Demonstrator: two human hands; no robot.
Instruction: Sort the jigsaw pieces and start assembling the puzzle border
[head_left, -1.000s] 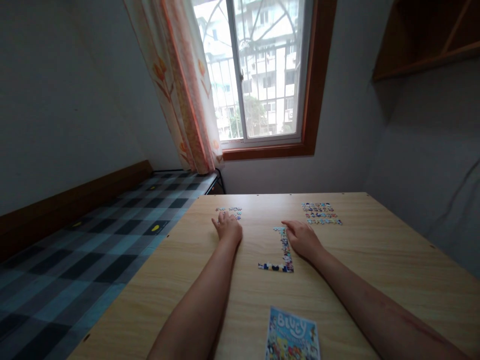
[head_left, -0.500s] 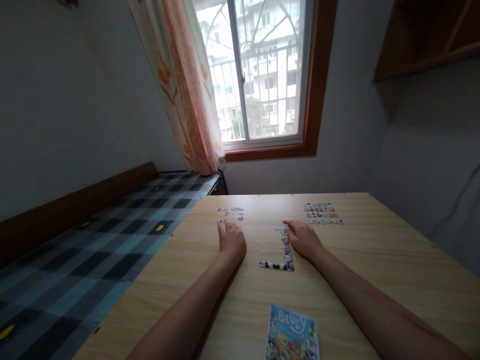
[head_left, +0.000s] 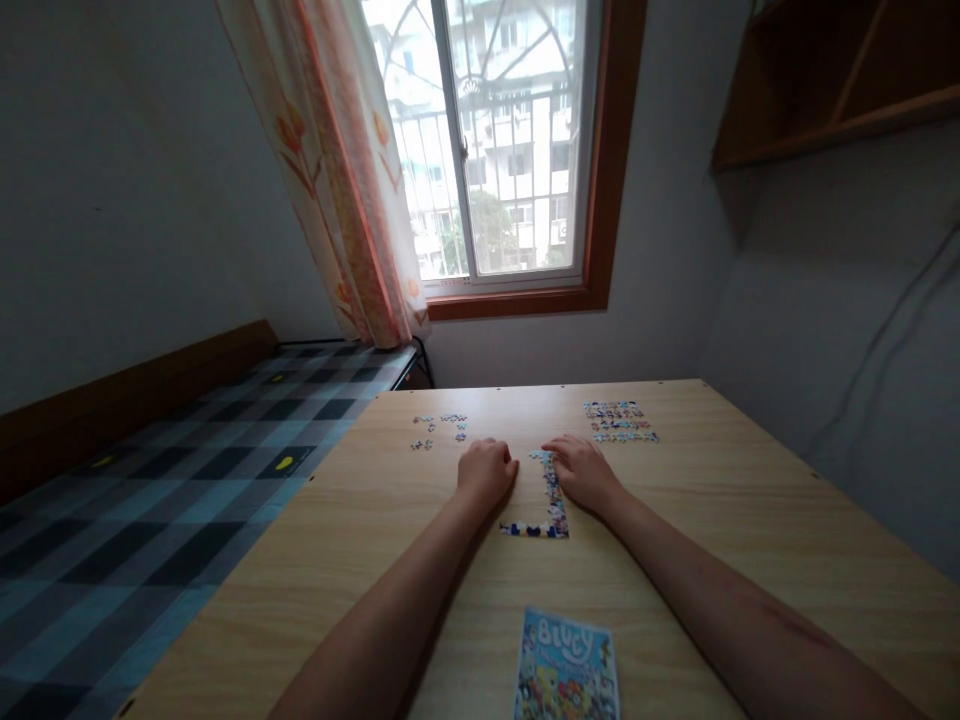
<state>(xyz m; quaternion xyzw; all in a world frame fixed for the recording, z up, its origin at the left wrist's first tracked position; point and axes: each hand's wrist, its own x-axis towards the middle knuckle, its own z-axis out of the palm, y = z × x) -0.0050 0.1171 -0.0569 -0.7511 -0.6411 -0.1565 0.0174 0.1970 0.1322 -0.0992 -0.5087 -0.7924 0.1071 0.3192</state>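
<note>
A partly joined jigsaw puzzle [head_left: 553, 500] lies mid-table, a right-hand column and a bottom row forming a corner. My left hand [head_left: 486, 472] is left of the column's upper end, its fingers curled together; what they hold, if anything, is hidden. At the column's top right edge rests my right hand [head_left: 583, 472], fingers stretched out and touching the pieces. Several loose puzzle pieces [head_left: 453, 418] lie farther off to the left. More puzzle pieces [head_left: 626, 437] are laid in rows at the far right.
Close to me lies a blue picture sheet [head_left: 568, 665] lettered "Bluey". The wooden table [head_left: 712, 500] stands beside a bed with a checked cover [head_left: 225, 480] on the left. Behind are a curtain [head_left: 337, 180] and a window; a wall shelf [head_left: 832, 90] hangs at upper right.
My left hand has moved right, away from the loose pieces and closer to the joined column, fingers now curled. My right hand stays by the column. The whole view has shifted slightly.
</note>
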